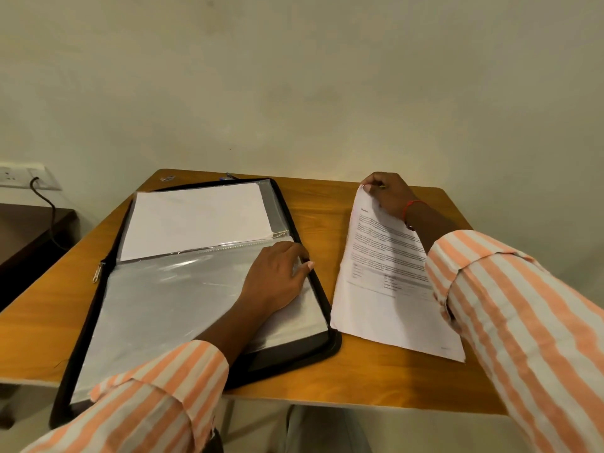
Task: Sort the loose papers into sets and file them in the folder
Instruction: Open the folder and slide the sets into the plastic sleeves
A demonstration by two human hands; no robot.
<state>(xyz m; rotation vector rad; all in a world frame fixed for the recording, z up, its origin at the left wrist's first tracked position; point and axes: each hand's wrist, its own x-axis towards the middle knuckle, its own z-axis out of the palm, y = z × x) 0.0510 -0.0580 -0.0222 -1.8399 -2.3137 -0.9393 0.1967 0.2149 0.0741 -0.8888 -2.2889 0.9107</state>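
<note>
Left hand (277,276): palm down on the clear plastic sleeve (170,299) in the near half of the open black zip folder (294,356). Fingers lightly bent, not closed round anything. Thumb tip reaches the sleeve's right edge, just inside the folder's zip rim. Cannot tell whether any finger is under the sleeve edge.

Right hand (389,197): thumb and fingers pinched together on the far corner of the printed paper (382,282). That corner is lifted and curls slightly, while the near part lies flat on the wooden table (327,384). Cannot tell whether it is one sheet or several. Red thread (411,205) on this wrist. The striped sleeve (510,315) covers the paper's right side.

Position of task items: the folder is left of centre, opened flat, with the spine running across. A blank white sheet (196,217) is in the far half under plastic. The printed paper is just right of the folder, its near left corner almost touching the rim.

Surroundings: zip pull (98,271) hangs off the folder's left side. Small items at the table's far edge (167,179), too small to identify. Wall socket (19,176) with a plugged cable and a dark side table (29,230) stand off to the left.

Edges: the folder's near corner overhangs the table's front edge. There is bare wood between the folder and the paper, and beyond the paper toward the far right corner.
</note>
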